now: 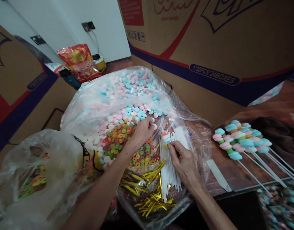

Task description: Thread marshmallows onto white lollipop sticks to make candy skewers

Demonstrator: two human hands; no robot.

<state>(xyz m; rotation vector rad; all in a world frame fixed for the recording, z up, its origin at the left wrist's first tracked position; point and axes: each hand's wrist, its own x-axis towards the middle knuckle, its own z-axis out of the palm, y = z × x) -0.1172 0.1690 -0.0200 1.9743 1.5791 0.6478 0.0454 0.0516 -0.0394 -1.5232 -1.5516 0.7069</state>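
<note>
My left hand is closed in a pinch among the candies, its fingertips at a pale pink marshmallow. My right hand pinches a white stick; threaded near its top are pink, white and blue marshmallows and a yellow piece. Most of that stick is hidden by the hand and the loose white sticks below it. Beneath my left wrist lies a heap of colourful gummy rings. Loose pink, blue and white marshmallows spread behind and left of them. Gold twist ties lie nearest me.
Finished-looking marshmallow skewers lie on the wooden table at right, beyond a white strip. A clear plastic bag holds more marshmallows. Large cardboard boxes stand behind and left. Another plastic bag sits front left.
</note>
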